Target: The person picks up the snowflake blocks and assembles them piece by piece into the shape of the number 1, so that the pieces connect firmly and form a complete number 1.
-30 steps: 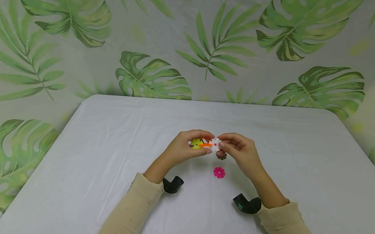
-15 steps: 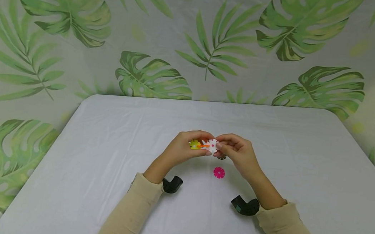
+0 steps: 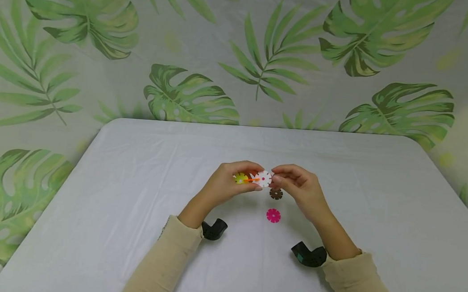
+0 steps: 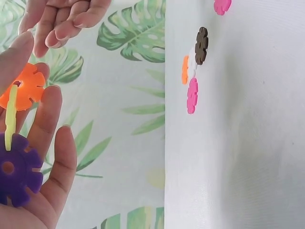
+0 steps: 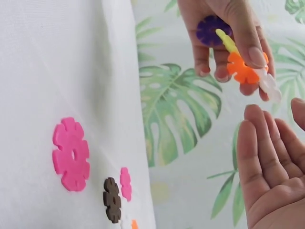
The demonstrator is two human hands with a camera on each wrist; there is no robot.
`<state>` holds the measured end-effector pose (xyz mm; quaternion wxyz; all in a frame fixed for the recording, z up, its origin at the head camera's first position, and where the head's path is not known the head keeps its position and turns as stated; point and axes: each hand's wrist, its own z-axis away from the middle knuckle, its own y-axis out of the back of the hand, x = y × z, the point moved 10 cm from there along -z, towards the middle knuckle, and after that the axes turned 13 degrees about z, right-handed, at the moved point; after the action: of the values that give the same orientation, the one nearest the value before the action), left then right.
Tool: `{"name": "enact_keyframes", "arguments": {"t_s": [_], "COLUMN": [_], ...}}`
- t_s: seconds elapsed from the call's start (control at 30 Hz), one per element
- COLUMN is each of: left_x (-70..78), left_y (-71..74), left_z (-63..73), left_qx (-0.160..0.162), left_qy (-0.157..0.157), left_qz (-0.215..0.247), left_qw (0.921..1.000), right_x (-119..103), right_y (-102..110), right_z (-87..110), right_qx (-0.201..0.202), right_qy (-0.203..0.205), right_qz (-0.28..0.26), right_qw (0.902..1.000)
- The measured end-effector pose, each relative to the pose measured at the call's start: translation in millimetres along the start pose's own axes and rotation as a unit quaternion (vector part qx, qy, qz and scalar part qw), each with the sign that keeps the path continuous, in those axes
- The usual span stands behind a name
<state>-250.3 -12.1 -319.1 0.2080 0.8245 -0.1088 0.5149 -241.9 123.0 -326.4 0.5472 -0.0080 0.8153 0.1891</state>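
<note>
My left hand [image 3: 221, 181] holds a chain of joined notched snowflake discs above the table. In the chain are a purple disc [image 4: 21, 174], a yellow disc [image 3: 240, 178], an orange disc [image 5: 242, 70] and a white disc [image 3: 263, 178]. Thumb and fingers pinch near the orange and white end, while the purple disc lies toward the palm. My right hand [image 3: 300, 188] is just right of the white disc. In the right wrist view its fingers [image 5: 252, 152] are fairly straight, holding nothing, with a small gap to that disc.
On the white-covered table [image 3: 135, 180] a brown disc [image 3: 276, 197] lies beneath the hands, a pink disc [image 3: 270, 217] nearer me. Beyond the brown one, the left wrist view shows another pink disc [image 4: 192, 102], an orange disc [image 4: 185, 70] and a white disc [image 4: 192, 64]. A leaf-patterned cloth hangs behind.
My right hand's fingers were at the white disc and shifted slightly left, then came away to the right. The left hand moved a little left with the chain, uncovering more of the brown disc.
</note>
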Motion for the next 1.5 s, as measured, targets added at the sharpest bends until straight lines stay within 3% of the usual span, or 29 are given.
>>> {"name": "enact_keyframes", "arguments": {"t_s": [0.23,0.37,0.6,0.73,0.97,1.3,1.5], "left_x": [3.4,-2.8,-3.8,-2.1,-3.8,-2.9,-2.4], "left_y": [5.3,9.2,12.3,14.4,19.2,21.6,21.6], "left_z": [1.2,0.9,0.7,0.1,0.0,0.7,0.5], "left_qx": [0.013,0.021,0.026,0.028,0.035,0.04,0.039], "left_qy": [0.014,0.015,0.018,0.013,0.021,0.023,0.02], "left_qz": [-0.01,-0.012,-0.006,-0.008,-0.012,-0.009,-0.008], "left_qw": [0.9998,0.9996,0.9995,0.9995,0.9991,0.9989,0.999], "right_x": [-7.6,-11.4,-13.0,-9.4,2.1,24.5,33.6], "right_y": [9.4,12.9,15.6,14.7,13.2,3.2,-6.5], "right_z": [-1.8,-2.1,-0.7,0.3,7.1,20.1,25.3], "right_qx": [0.003,-0.011,-0.035,-0.043,-0.052,-0.087,-0.123], "right_qy": [0.013,0.022,0.036,0.025,0.001,-0.032,-0.027], "right_qz": [0.026,0.043,0.021,0.027,0.094,0.095,0.108], "right_qw": [0.9996,0.9988,0.9985,0.9984,0.9942,0.9911,0.9861]}}
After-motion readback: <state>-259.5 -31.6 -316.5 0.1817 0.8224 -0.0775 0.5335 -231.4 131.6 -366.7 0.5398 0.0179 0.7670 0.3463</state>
